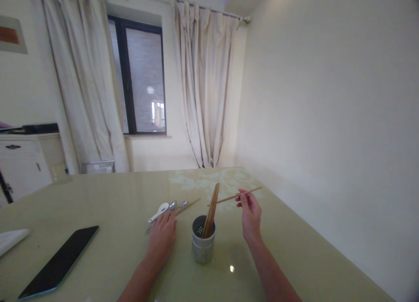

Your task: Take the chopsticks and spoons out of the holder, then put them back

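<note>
Above the table (98, 197), the right hand (251, 214) pinches 1 chopstick (235, 197) near its middle, held level over the holder (203, 243), where several more stand leaning. The stick looks light, stiff and smooth, so it could roll in the fingertips; a grip near mid-length seems to balance it best. The left hand (162, 238) lies flat, fingers loose, on the table just beside the spoons (168, 208), grasping nothing that shows. It covers their handle ends. The phone (59, 262) lies well apart.

A dark phone (59, 262) lies on the table (114, 193) (glossy, pale green); curtains (206, 88) flank the window (140, 75).
</note>
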Available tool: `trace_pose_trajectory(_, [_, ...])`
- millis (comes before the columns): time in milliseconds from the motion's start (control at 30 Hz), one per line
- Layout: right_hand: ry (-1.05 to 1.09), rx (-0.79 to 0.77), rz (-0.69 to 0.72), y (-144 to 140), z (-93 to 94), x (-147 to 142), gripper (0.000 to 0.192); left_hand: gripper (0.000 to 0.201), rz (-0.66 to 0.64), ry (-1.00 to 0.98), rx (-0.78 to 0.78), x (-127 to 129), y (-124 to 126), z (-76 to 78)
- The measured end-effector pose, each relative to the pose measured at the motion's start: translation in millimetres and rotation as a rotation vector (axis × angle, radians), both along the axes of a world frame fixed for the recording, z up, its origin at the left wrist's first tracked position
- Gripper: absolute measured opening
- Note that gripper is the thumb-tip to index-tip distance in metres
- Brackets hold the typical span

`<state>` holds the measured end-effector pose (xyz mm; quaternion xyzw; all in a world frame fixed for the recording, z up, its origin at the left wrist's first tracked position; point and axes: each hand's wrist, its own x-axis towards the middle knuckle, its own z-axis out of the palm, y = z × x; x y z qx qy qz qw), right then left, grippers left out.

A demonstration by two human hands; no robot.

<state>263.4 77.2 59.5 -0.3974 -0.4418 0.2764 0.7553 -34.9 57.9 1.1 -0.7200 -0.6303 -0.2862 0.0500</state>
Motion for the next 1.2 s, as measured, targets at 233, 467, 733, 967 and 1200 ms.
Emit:
trace_pose_trajectory(233, [0.123, 0.152, -0.039, -17, 27.3, 15, 0.044, 0.038, 0.118, 0.194, -0.048, -10, 5, -9.1])
trace_pose_trajectory(467, [-0.114, 0.075, 0.222, -36, 27.3, -24, 0.042, 0.029, 0.116, 0.188, -0.077, -12, 3, 0.9])
trace_pose_trajectory(733, [-0.160, -0.052, 0.223, -25, 2.0, -38, 0.050, 0.033, -0.004, -0.358, -0.102, 1, 4, 1.1])
trace_pose_trajectory(967, [-0.173, -0.186, 0.407, -15, -27.4, -62, 0.053, 0.033, -0.433, -0.652, -0.123, 36, -12, 10.3])
trace_pose_trajectory(1200, [-0.115, -0.171, 0.268, -15, -12.5, -51, 0.052, 0.038, -0.336, -0.435, -0.087, 23, -7, 12.3])
